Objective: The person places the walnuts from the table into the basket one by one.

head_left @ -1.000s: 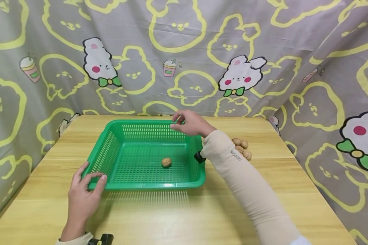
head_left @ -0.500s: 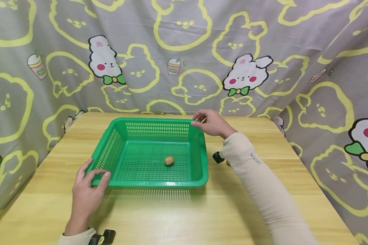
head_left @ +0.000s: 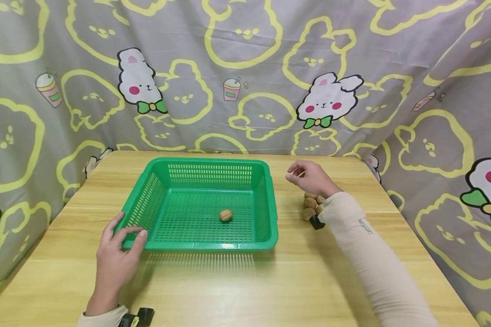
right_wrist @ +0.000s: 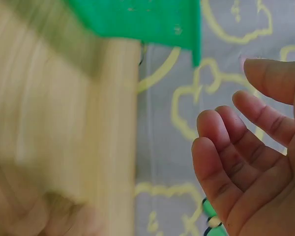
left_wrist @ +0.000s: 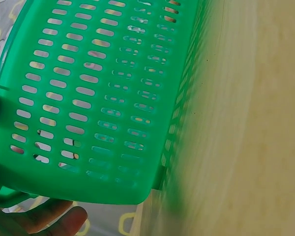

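Observation:
A green plastic basket (head_left: pixel 212 246) with slotted walls stands on the table, and a single walnut (head_left: pixel 226 215) lies on its floor. My left hand (head_left: pixel 116 261) holds the basket's near left corner, fingers and thumb about the rim; in the left wrist view, fingers (left_wrist: pixel 64 221) show beside the basket's green wall (left_wrist: pixel 88 98). To the right of the basket, my right hand (head_left: pixel 311 178) hovers with loosely bent fingers and nothing in them. Several walnuts (head_left: pixel 309 204) are grouped just below it, partly covered by the wrist and its black camera.
The wooden table (head_left: pixel 212 290) extends around the basket on all sides. Behind it hangs a grey curtain (head_left: pixel 270 59) with yellow outlines and rabbit faces, which also closes off both sides.
My right hand has moved from over the basket's far right part rightward to beside the walnut group, empty throughout. The left hand keeps its place at the corner; the view has shifted slightly.

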The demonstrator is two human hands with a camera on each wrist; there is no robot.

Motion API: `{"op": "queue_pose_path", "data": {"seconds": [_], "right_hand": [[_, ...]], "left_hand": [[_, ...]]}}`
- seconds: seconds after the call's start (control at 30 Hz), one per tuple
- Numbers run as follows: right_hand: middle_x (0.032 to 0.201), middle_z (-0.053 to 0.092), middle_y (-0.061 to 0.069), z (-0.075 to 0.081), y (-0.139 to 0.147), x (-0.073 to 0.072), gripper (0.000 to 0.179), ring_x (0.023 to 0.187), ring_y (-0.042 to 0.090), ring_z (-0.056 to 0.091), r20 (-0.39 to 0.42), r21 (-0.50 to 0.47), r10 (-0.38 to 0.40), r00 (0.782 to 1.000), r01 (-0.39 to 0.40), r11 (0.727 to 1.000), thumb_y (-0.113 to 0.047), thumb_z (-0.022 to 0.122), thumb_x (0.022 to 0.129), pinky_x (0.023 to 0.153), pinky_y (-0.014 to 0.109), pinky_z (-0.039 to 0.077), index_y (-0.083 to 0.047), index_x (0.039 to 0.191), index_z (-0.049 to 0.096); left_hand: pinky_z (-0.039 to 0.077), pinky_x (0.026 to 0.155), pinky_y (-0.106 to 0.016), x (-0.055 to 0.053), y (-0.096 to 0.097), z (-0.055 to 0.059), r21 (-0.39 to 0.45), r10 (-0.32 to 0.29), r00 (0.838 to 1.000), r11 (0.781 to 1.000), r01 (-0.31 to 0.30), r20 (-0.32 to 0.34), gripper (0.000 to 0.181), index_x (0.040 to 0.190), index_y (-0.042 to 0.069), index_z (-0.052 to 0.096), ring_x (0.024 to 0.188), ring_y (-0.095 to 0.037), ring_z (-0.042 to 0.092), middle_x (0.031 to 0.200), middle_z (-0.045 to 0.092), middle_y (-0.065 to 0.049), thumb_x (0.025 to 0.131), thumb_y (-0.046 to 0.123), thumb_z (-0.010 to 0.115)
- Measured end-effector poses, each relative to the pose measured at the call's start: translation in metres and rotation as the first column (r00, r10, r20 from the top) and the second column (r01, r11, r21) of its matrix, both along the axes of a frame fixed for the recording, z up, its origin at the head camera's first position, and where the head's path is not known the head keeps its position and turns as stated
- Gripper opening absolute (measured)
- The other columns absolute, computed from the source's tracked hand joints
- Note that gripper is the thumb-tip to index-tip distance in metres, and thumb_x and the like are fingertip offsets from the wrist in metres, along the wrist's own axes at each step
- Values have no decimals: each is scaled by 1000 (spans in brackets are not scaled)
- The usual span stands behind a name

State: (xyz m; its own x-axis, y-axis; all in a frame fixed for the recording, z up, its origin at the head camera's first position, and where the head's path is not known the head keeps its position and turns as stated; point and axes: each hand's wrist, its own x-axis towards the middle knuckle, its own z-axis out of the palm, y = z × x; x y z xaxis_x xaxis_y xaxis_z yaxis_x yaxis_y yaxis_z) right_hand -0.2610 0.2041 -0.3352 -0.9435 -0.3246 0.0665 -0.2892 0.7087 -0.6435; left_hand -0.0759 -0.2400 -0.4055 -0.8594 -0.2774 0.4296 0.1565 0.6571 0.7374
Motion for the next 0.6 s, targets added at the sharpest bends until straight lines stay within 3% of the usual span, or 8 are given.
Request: {"op": "queue_pose_path", "data": {"seconds": [0.4, 0.6], "right_hand": [[97, 62, 13, -36, 58, 6, 31, 89, 27, 57, 46, 47, -120, 992, 118, 992, -28, 60, 96, 75, 38, 47, -2, 111, 61], [98, 61, 15, -43, 84, 10, 33, 86, 28, 56, 83, 66, -197, 977, 192, 979, -31, 60, 96, 68, 35, 46, -2, 111, 61]], "left_hand": [[27, 94, -75, 2, 0, -1, 3, 3, 1000, 1000, -3, 15, 18, 94, 0, 67, 132, -49, 33, 150, 36, -16, 91, 18, 64], [24, 96, -75, 0, -1, 0, 2, -9, 1000, 1000, 9, 4, 17, 94, 0, 67, 134, -48, 31, 150, 35, -17, 91, 17, 64]]}}
